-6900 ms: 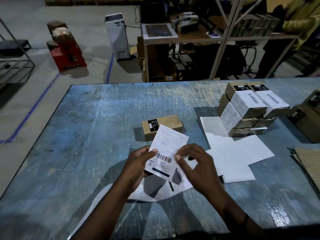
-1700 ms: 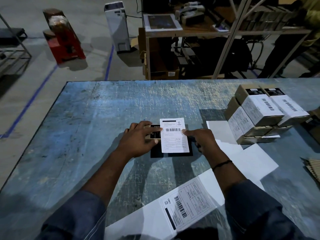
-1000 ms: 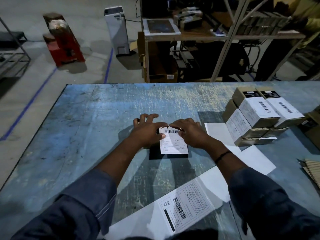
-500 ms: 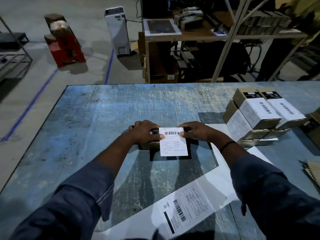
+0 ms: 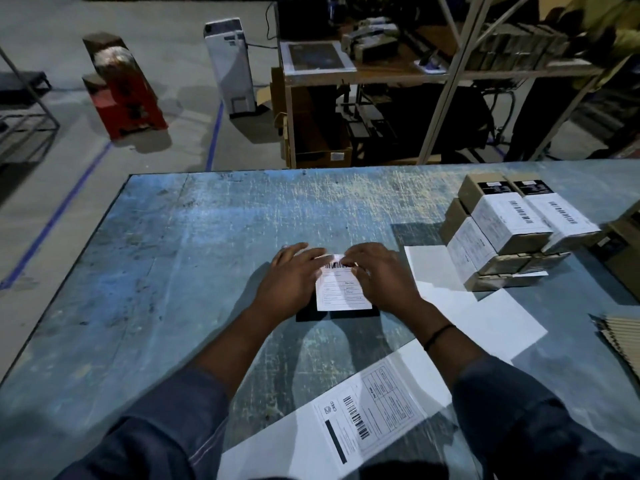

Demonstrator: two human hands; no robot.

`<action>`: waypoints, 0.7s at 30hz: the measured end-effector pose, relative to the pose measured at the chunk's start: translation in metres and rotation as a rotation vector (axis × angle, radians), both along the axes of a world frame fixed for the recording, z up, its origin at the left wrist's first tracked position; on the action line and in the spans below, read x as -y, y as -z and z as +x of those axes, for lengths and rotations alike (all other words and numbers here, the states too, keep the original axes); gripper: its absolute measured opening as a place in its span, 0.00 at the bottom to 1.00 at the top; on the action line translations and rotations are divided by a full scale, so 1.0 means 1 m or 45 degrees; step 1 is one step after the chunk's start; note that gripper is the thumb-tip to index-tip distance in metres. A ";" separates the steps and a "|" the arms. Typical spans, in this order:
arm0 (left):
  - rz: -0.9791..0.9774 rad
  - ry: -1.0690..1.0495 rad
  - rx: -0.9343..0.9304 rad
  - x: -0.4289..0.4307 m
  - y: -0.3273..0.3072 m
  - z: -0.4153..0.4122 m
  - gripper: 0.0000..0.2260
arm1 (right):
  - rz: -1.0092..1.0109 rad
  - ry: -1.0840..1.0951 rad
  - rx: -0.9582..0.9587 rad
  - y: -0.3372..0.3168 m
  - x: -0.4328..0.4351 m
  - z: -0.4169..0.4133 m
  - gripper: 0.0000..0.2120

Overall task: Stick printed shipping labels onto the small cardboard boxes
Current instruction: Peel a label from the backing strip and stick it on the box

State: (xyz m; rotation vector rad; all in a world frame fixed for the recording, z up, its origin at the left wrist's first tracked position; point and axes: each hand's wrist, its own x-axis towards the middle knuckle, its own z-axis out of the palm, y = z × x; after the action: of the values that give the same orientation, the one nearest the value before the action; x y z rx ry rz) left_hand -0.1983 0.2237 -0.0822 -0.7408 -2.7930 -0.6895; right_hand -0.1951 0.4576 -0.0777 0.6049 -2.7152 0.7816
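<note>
A scuffed blue tabletop (image 5: pixel 207 254) fills most of the view, with a concrete floor and metal shelving beyond its far edge. On its right side stands a stack of small cardboard boxes (image 5: pixel 502 237), two layers high, each already wearing a white label with a barcode. More brown boxes (image 5: pixel 623 237) sit just beside the stack at the frame's right edge, and a piece of corrugated card (image 5: pixel 620 334) lies nearer the person. Blank white backing sheets (image 5: pixel 485 306) lie spread on the tabletop between the stack and the right forearm. Another sheet at the near edge carries a spare printed label (image 5: pixel 370 420) with barcodes, lying between the two dark sleeves.

At the middle of the tabletop, the left hand (image 5: pixel 294 278) and right hand (image 5: pixel 377 271) lie palm down side by side, fingers straight and flat, gripping nothing. Both press on a single small box (image 5: pixel 346 315), of which only the shadowed near side shows. The shipping label (image 5: pixel 341 292) lies flat on top of this box, barcode end away from the person, and the fingertips of both hands meet over that barcode end. A thin dark band circles the right wrist.
</note>
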 end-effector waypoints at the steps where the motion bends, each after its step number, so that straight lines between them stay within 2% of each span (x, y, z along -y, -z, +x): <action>1: -0.030 0.011 0.096 -0.002 -0.003 -0.003 0.21 | 0.032 -0.022 0.076 -0.004 0.006 0.000 0.16; 4: -0.104 0.056 0.302 0.002 -0.012 -0.015 0.26 | 0.104 -0.077 0.289 -0.012 0.018 -0.006 0.23; 7: -0.249 0.063 0.364 0.011 -0.015 -0.029 0.27 | 0.243 -0.095 0.395 -0.016 0.017 -0.015 0.24; 10: -0.410 0.028 0.250 0.014 -0.012 -0.027 0.26 | 0.384 -0.030 0.441 -0.011 0.006 -0.019 0.29; 13: -0.494 -0.110 0.024 0.013 -0.003 -0.011 0.29 | 0.360 0.101 0.391 -0.004 0.003 -0.010 0.34; 18: -0.245 -0.196 -0.301 0.014 0.013 0.001 0.19 | 0.246 0.327 0.202 0.007 0.014 0.009 0.36; 21: 0.004 -0.100 -0.236 0.014 0.016 0.002 0.19 | -0.003 0.289 0.153 0.020 0.013 0.020 0.32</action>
State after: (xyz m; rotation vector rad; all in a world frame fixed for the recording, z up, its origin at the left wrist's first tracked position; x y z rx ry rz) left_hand -0.1960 0.2093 -0.0985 -0.6549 -2.6361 -0.5798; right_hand -0.1746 0.4450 -0.0974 0.2489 -2.8251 0.7845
